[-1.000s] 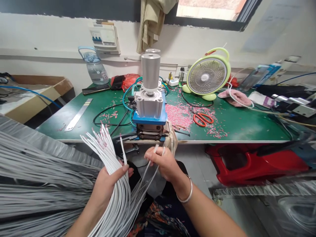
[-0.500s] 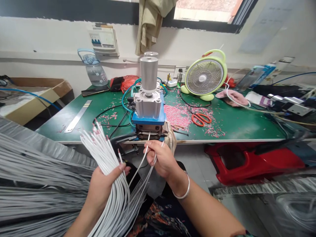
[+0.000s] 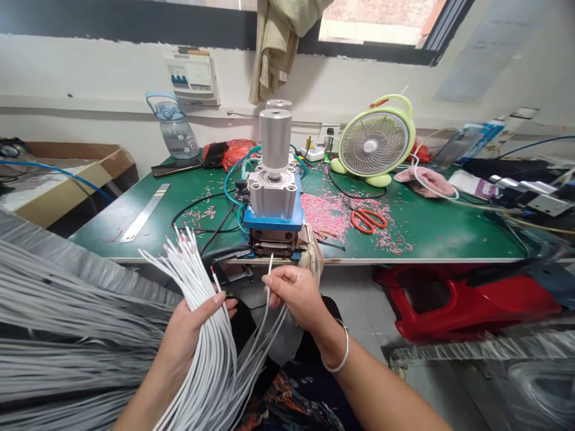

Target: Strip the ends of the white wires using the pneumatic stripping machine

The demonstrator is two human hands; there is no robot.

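Observation:
A thick bundle of white cables (image 3: 211, 335) with pinkish tips lies in the grip of my left hand (image 3: 188, 329), thumb across it. One cable with a red tip stands apart beside that thumb. My right hand (image 3: 294, 293) pinches a single white cable (image 3: 269, 287) between thumb and fingers, its end pointing up just below the front of the pneumatic press (image 3: 274, 203). More cables run down from under the right palm; how the curled fingers hold them is partly hidden. The press has a silver cylinder above a blue plate and sits at the table's front edge.
Pink and white scraps (image 3: 326, 215) are strewn over the green table (image 3: 449, 233), around orange-handled scissors (image 3: 368, 221). A green fan (image 3: 375, 143), a water bottle (image 3: 177, 134) and a steel ruler (image 3: 146, 212) are there too. Grey cables (image 3: 67, 335) hang at left; a red stool (image 3: 471, 299) stands below right.
My right hand has drawn back slightly, and the cable end has come out of the press's front opening to just below it. My left hand still holds the bundle.

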